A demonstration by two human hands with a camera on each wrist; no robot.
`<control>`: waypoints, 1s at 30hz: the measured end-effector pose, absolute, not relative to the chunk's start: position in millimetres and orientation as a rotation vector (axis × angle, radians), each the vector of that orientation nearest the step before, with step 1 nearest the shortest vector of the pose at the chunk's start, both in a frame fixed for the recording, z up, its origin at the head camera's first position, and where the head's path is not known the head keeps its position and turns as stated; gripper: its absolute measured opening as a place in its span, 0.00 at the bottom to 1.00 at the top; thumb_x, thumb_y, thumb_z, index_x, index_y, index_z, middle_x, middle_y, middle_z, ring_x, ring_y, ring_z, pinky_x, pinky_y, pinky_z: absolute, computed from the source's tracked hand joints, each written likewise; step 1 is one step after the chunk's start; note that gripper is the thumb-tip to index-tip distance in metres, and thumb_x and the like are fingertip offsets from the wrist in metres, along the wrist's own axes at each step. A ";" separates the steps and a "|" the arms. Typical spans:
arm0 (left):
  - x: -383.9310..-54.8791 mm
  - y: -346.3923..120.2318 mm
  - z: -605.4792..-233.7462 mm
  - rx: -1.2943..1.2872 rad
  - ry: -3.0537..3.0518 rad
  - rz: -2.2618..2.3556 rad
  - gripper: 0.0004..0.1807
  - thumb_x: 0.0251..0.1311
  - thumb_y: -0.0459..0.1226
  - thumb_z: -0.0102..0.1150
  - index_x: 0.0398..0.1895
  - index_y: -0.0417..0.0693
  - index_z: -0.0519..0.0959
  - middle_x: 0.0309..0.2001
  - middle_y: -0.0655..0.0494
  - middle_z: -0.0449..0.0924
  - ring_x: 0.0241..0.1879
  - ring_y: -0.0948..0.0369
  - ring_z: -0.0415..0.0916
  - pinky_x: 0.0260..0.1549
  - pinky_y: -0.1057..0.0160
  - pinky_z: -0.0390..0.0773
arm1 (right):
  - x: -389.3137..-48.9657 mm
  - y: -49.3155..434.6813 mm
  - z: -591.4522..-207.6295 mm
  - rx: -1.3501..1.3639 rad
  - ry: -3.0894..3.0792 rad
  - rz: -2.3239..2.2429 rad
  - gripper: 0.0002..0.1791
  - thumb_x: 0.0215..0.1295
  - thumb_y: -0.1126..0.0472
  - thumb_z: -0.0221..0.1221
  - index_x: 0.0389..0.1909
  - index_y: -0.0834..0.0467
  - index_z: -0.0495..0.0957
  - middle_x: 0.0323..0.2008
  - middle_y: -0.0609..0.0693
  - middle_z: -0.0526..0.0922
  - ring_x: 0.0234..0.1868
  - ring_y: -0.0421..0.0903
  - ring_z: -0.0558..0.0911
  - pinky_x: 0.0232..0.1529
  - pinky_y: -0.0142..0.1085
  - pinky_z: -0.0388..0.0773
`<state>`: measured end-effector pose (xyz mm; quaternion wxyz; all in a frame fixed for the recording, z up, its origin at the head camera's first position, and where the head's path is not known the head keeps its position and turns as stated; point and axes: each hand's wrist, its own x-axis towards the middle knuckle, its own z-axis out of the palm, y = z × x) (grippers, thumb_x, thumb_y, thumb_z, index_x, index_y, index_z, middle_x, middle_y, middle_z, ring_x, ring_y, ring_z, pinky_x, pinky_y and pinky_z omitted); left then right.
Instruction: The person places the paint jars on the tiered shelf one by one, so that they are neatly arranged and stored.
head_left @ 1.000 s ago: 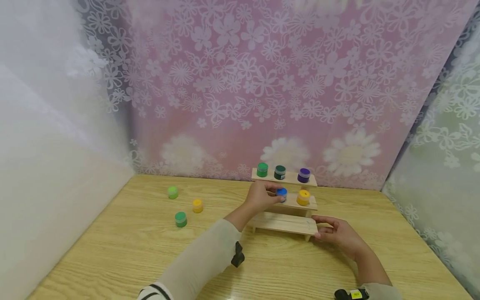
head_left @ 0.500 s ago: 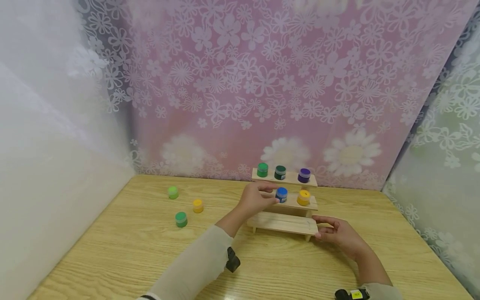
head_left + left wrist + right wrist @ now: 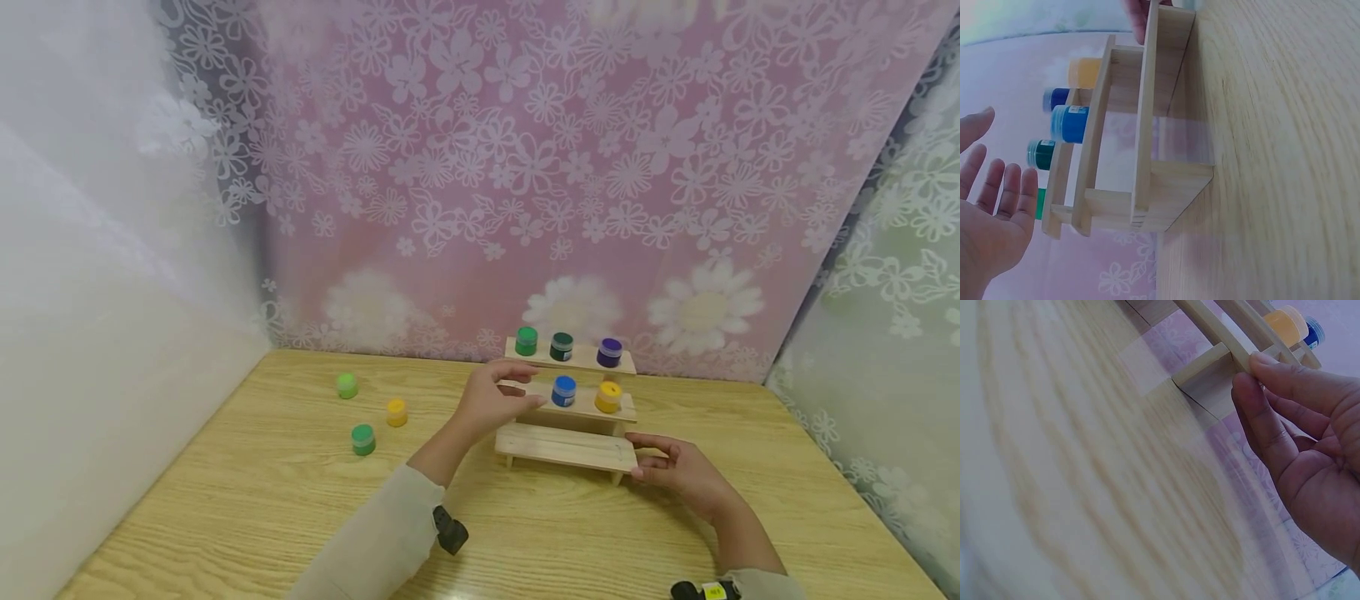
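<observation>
A three-step wooden stand (image 3: pixel 566 451) carries small paint jars. On its middle step are a blue paint jar (image 3: pixel 564 391) and a yellow paint jar (image 3: pixel 608 397). The top step bears a green paint jar (image 3: pixel 527 341), a dark green paint jar (image 3: pixel 561 347) and a purple paint jar (image 3: pixel 609 352). My left hand (image 3: pixel 491 400) is just left of the blue jar, apart from it, holding nothing; its fingers look spread in the left wrist view. With thumb and fingers, my right hand (image 3: pixel 1310 431) pinches the right end of the bottom step.
Left on the wooden table (image 3: pixel 247 500) stand a light green jar (image 3: pixel 347 386), an orange-yellow jar (image 3: pixel 397 412) and another green jar (image 3: pixel 363 440). A pink floral curtain (image 3: pixel 450 208) hangs behind; a white wall (image 3: pixel 127 292) is at left.
My left hand has let go of the blue paint jar and drawn back to the left. The jar stays on the middle step. My right hand keeps its place on the stand.
</observation>
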<state>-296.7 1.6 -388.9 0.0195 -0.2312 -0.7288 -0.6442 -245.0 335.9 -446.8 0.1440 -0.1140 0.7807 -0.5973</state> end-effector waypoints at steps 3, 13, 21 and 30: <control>-293.5 -3.6 -387.4 -0.724 -2.223 -2.006 0.19 0.53 0.36 0.74 0.49 0.55 0.84 0.50 0.57 0.76 0.49 0.47 0.78 0.44 0.62 0.82 | -245.3 336.4 -447.4 -0.315 2.265 -1.713 0.40 0.65 0.61 0.64 0.71 0.71 0.55 0.44 0.56 0.84 0.45 0.44 0.84 0.46 0.35 0.81; -280.9 -23.2 -384.4 -0.729 -2.192 -2.019 0.19 0.53 0.36 0.73 0.50 0.52 0.83 0.51 0.55 0.79 0.52 0.42 0.76 0.46 0.62 0.81 | -244.8 335.8 -446.8 -0.295 2.272 -1.713 0.40 0.65 0.61 0.64 0.71 0.71 0.56 0.47 0.57 0.83 0.46 0.43 0.83 0.46 0.34 0.80; -269.6 -46.7 -388.4 -0.631 -2.239 -2.023 0.20 0.52 0.40 0.74 0.50 0.52 0.83 0.55 0.51 0.77 0.50 0.48 0.78 0.40 0.58 0.84 | -244.3 334.3 -450.1 -0.298 2.264 -1.717 0.40 0.65 0.61 0.64 0.71 0.71 0.56 0.46 0.58 0.83 0.46 0.43 0.84 0.46 0.34 0.80; -262.6 -77.4 -389.6 -0.645 -2.172 -1.973 0.17 0.53 0.34 0.73 0.47 0.45 0.84 0.56 0.53 0.77 0.48 0.49 0.79 0.43 0.56 0.83 | -246.4 336.5 -449.1 -0.285 2.272 -1.720 0.41 0.64 0.60 0.65 0.72 0.70 0.56 0.44 0.57 0.84 0.45 0.45 0.84 0.46 0.35 0.80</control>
